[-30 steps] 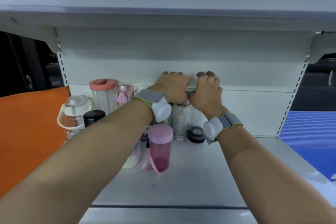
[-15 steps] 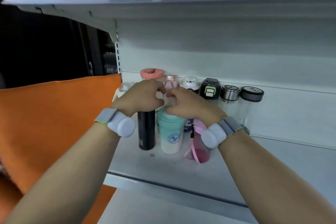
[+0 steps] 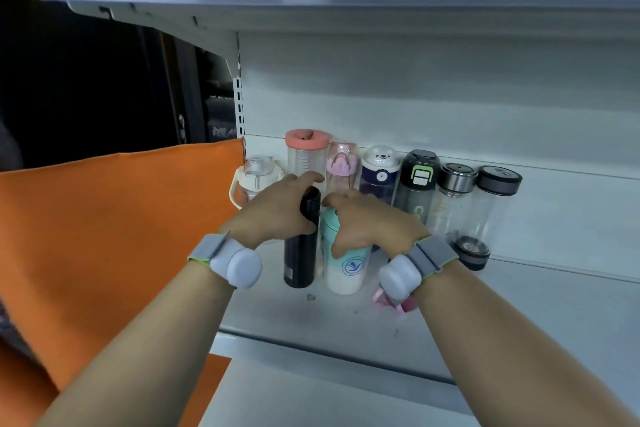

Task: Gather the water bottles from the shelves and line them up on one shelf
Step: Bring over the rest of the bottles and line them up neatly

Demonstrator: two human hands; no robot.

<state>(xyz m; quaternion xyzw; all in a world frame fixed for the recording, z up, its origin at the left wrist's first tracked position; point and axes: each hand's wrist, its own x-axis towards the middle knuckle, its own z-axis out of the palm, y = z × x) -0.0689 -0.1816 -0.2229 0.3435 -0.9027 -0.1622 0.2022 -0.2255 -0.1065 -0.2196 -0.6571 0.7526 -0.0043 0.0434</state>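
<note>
Half a second ago your hands sat close together over the front bottles; now your left hand (image 3: pixel 277 210) has its fingers (image 3: pixel 304 180) curled round the top of the black flask (image 3: pixel 300 253), and your right hand (image 3: pixel 363 218) wraps the upper part of the teal-and-white cup (image 3: pixel 346 267). One second ago both hands were further right, up against the back wall by the clear bottles. So you have worked leftward, and I judge the 2 front bottles are the next to join the row.

Both stand upright on the shelf (image 3: pixel 519 305), just beside each other and in front of the back row. The flask is slim, dark and glossy, with a small label low on its body. The cup fades from teal at the top to white below and carries a round blue logo.

Behind them 7 bottles line the back wall: a white handled jug (image 3: pixel 254 172), a tall clear bottle with a coral lid (image 3: pixel 306 152), a pink-capped one (image 3: pixel 341 163), a bear-lidded one (image 3: pixel 380 166), a dark green-latched one (image 3: pixel 417 180), and 2 clear glass ones with metal lids (image 3: pixel 478 198). A pink bottle (image 3: pixel 394 302) hides mostly behind your right wrist.
</note>
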